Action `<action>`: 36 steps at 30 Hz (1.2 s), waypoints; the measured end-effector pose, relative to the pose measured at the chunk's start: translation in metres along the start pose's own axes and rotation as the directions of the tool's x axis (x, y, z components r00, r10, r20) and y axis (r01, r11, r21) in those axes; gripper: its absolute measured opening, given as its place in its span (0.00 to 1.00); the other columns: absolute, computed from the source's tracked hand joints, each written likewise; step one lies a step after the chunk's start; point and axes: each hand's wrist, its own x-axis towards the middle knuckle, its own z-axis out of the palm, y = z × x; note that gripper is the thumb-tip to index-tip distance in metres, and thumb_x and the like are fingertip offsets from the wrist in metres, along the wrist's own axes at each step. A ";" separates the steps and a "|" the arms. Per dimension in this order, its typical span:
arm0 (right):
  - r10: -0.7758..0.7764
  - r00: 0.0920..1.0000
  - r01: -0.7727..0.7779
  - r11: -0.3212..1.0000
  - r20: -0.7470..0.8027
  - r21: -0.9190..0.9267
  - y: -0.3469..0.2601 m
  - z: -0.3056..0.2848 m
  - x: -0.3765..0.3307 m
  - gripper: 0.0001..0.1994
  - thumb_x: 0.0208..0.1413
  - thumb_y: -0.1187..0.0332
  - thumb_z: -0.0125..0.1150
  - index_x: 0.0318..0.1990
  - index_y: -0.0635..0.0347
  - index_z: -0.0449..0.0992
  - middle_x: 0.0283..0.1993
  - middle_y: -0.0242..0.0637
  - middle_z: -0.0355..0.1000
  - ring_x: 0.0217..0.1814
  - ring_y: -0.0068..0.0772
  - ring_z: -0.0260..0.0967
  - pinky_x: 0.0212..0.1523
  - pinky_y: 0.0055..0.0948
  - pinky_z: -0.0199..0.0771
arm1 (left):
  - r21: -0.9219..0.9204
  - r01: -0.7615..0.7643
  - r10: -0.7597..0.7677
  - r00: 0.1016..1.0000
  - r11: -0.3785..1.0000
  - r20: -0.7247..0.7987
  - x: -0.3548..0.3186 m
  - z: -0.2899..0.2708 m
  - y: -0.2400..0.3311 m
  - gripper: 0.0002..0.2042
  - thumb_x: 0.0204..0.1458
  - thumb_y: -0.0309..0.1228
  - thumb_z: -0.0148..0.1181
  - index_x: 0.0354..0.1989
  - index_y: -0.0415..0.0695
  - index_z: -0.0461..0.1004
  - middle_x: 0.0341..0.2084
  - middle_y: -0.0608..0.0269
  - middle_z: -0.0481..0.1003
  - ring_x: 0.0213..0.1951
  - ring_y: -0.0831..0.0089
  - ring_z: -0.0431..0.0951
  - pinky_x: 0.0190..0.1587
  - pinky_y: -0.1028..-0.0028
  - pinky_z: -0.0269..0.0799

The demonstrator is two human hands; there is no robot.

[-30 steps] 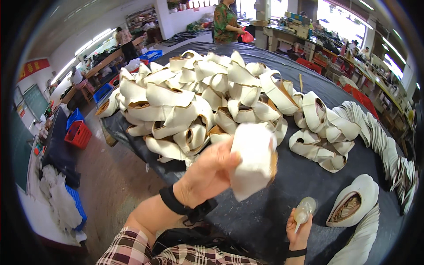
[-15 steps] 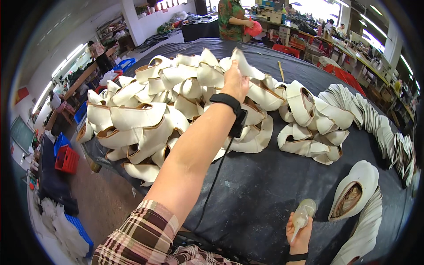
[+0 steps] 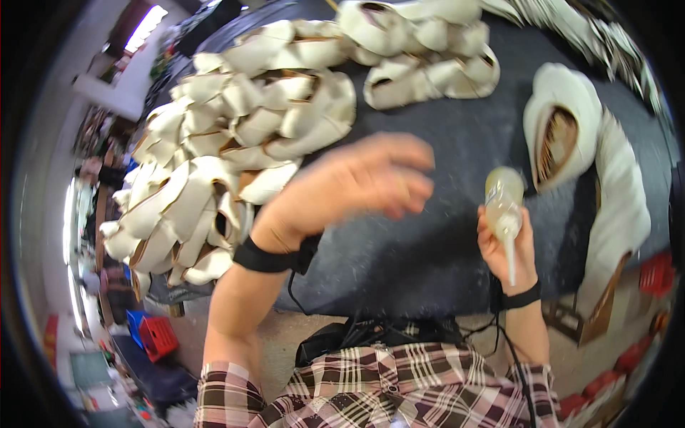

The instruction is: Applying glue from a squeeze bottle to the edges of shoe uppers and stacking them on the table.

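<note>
My left hand (image 3: 353,182) is over the black-covered table, blurred by motion. Its fingers are stretched out and apart, and nothing shows in them. To its left lies a big heap of white shoe uppers (image 3: 182,196) with brown linings. My right hand (image 3: 526,250) is wrapped round a clear squeeze bottle (image 3: 504,191), whose thin nozzle points down toward my wrist. Just beyond that hand stands a nested stack of white uppers (image 3: 574,89), its opening showing many brown edges. A long overlapping row of uppers (image 3: 622,189) runs from it along the table's right side.
At the back of the black table (image 3: 399,271) sits a smaller cluster of joined uppers (image 3: 432,82). Another fanned row (image 3: 606,46) curves along the far right. A red crate (image 3: 158,338) is on the floor at left. A cable hangs beside my left wrist.
My left hand has drawn back from the far side of the heap, leaving the upper it was touching. My view has tilted down. The bottle remains in my right hand.
</note>
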 end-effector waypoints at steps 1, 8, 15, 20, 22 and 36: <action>-0.040 0.998 0.038 0.999 0.044 0.027 -0.005 0.008 -0.017 0.22 0.48 0.56 0.50 0.44 0.66 0.63 0.41 0.50 0.65 0.37 0.40 0.68 0.33 0.30 0.73 | 0.321 0.040 -0.066 0.995 0.946 0.070 -0.001 0.020 -0.017 0.23 0.48 0.34 0.52 0.52 0.44 0.56 0.41 0.53 0.68 0.42 0.68 0.70 0.44 0.71 0.65; -0.264 0.964 0.265 0.958 -0.025 0.106 -0.054 -0.032 -0.101 0.23 0.46 0.55 0.52 0.44 0.63 0.64 0.40 0.48 0.65 0.37 0.39 0.68 0.33 0.27 0.73 | 0.440 0.138 -0.123 0.990 0.887 -0.062 0.062 0.087 -0.039 0.20 0.45 0.32 0.53 0.47 0.40 0.61 0.40 0.55 0.70 0.40 0.68 0.71 0.42 0.74 0.66; -0.271 0.955 0.291 0.936 -0.122 0.197 -0.055 -0.050 -0.135 0.18 0.47 0.57 0.50 0.40 0.62 0.67 0.40 0.48 0.66 0.37 0.38 0.69 0.32 0.28 0.74 | 0.801 -0.226 0.369 0.929 0.554 0.008 0.179 0.134 -0.081 0.17 0.38 0.24 0.54 0.41 0.42 0.63 0.37 0.52 0.68 0.41 0.57 0.68 0.42 0.68 0.64; -0.327 0.938 0.343 0.925 -0.113 0.163 -0.074 -0.063 -0.154 0.19 0.48 0.57 0.49 0.40 0.63 0.66 0.39 0.49 0.66 0.36 0.38 0.69 0.32 0.29 0.74 | 0.901 -0.162 0.585 0.802 0.403 -0.118 0.206 0.149 -0.100 0.16 0.38 0.20 0.53 0.38 0.44 0.63 0.36 0.58 0.67 0.41 0.61 0.67 0.40 0.69 0.66; -0.309 0.944 0.325 0.932 -0.116 0.158 -0.073 -0.065 -0.155 0.19 0.48 0.57 0.48 0.41 0.64 0.65 0.39 0.48 0.66 0.35 0.38 0.69 0.31 0.29 0.74 | 0.915 -0.149 0.579 0.809 0.376 -0.106 0.212 0.148 -0.095 0.15 0.38 0.22 0.55 0.37 0.46 0.64 0.36 0.62 0.66 0.40 0.63 0.67 0.38 0.71 0.66; -0.218 0.970 0.214 0.976 0.108 0.044 -0.058 -0.027 -0.104 0.22 0.50 0.58 0.48 0.49 0.63 0.58 0.50 0.55 0.58 0.39 0.40 0.67 0.37 0.29 0.72 | 0.843 -0.384 0.718 0.696 0.377 -0.004 0.135 0.129 -0.067 0.11 0.33 0.18 0.57 0.29 0.42 0.72 0.29 0.63 0.73 0.37 0.67 0.72 0.40 0.74 0.67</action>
